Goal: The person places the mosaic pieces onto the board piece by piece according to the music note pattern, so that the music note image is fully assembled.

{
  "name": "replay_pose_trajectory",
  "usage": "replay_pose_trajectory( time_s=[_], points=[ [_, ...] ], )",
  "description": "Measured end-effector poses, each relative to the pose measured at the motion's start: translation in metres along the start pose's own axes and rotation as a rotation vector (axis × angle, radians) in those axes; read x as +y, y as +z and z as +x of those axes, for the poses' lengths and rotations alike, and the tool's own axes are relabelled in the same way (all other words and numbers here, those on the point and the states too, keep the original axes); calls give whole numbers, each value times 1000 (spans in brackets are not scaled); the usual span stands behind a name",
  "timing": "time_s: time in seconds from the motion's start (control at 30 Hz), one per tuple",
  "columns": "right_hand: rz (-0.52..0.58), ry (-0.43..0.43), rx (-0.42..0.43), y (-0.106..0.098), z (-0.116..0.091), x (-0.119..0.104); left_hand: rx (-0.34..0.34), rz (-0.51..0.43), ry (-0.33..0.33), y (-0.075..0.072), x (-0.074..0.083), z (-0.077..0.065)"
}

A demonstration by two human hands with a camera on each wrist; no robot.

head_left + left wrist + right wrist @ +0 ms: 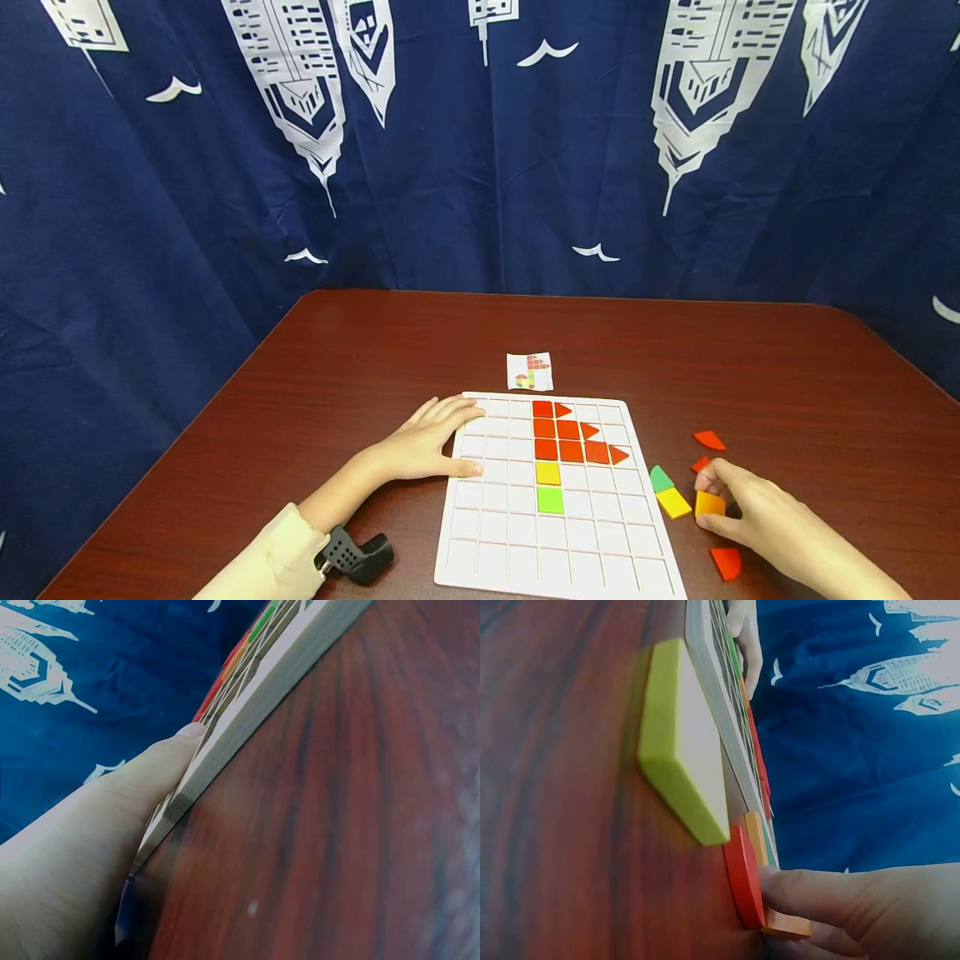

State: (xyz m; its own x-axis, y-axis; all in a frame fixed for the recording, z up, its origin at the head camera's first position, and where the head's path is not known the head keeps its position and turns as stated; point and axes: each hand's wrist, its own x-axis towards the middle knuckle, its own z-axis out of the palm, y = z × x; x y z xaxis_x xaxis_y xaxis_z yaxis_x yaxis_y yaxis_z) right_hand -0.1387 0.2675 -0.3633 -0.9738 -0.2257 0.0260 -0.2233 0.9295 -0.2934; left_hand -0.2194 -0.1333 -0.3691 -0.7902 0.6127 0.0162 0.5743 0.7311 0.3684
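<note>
One card (529,372) lies beyond the far edge of the white grid board (495,531); it bears a printed figure in red, green and yellow, and the print is too small for any finer marking to be read. The board rests on the brown table (390,350) and is divided into seven columns and seven rows. It carries eleven tiles: six red squares (571,451) and three red triangles (589,431) in the top three rows, set as one, two and three squares, each row ending in one triangle at the right; below these, in the fourth column, one yellow square tile (547,473) and one green square tile (551,500). The left hand (426,442) rests on the board's left edge, fingers extended and thumb spread apart from them. The right hand (757,508) pinches one orange square tile (709,504) between thumb and forefinger, right of the board; whether the tile is clear of the table cannot be told. Around it the head view shows five loose pieces: three red pieces (726,563), one partly hidden by the forefinger; one green quarter-round (661,478); and, just beside that, one loose yellow square (673,503). The right wrist view shows one yellow-green block (660,712) in the foreground. One black wrist device (360,557) sits at the left sleeve (273,554).
</note>
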Motion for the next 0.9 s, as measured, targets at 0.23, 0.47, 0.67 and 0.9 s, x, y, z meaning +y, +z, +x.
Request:
replay_pose_trajectory(
  time_s=[0.23, 0.47, 0.67, 0.9],
  points=[
    [-59, 36, -7, -5, 0, -6, 2, -9, 1, 1, 0, -1],
    [34, -9, 140, -9, 1, -29, 2, -4, -2, 1, 0, -1],
    [181, -135, 141, -4, 8, -58, 3, 2, 1, 1, -1, 0],
    [330, -348, 103, 8, 19, -98, 2, -12, -1, 0, 0, -1]
  ],
)
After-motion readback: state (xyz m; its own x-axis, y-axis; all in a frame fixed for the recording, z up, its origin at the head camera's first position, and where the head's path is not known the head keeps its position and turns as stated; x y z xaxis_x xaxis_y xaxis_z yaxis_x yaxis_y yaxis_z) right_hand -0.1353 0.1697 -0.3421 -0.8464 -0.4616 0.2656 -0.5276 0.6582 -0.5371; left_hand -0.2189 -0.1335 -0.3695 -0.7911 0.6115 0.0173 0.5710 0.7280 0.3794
